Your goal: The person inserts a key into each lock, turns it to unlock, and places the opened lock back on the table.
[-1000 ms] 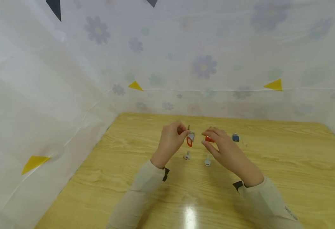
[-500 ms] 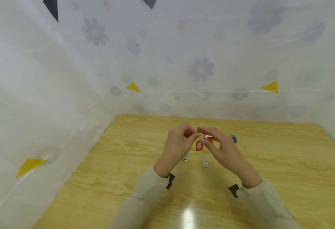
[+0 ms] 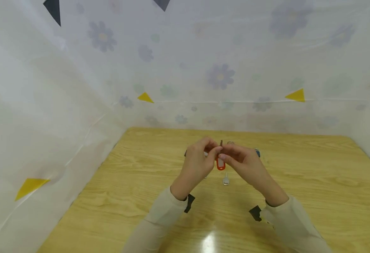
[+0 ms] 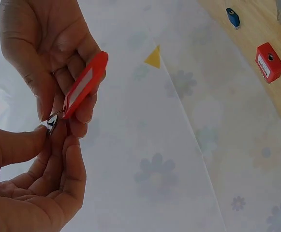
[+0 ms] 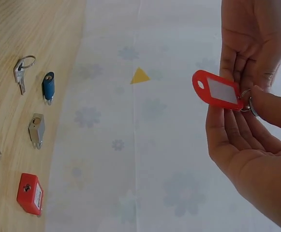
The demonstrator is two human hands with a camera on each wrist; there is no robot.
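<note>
Scattered on the pale wooden worktop [image 3: 298,196], toward its far edge: a small red block with a white label [image 5: 30,193], a short silver lock cylinder [image 5: 36,130], a blue-headed key [image 5: 48,87] and a silver key on a ring [image 5: 20,72] — all lying flat, apart from one another. Nearer the middle, another silver key [image 3: 225,180], just below the hands in the head view. Around the far and left edges, a white sheet printed with faded flowers [image 3: 178,63], with yellow triangles [image 3: 145,97] stuck on it. Nothing between the hands and the camera.

Raised above the middle of the worktop, well clear of the wood: a red plastic key tag with a white paper insert [image 5: 216,90], hanging from a small metal split ring [image 4: 52,123]. Left hand [image 3: 200,162] and right hand [image 3: 243,162] brought together fingertip to fingertip, both pinching at the ring, with the tag dangling between them. Left thumb pressed against the ring, fingers curled beneath. Right fingers curled behind the tag, index and thumb closed on the ring. Palms facing each other, sleeves pale beige.
</note>
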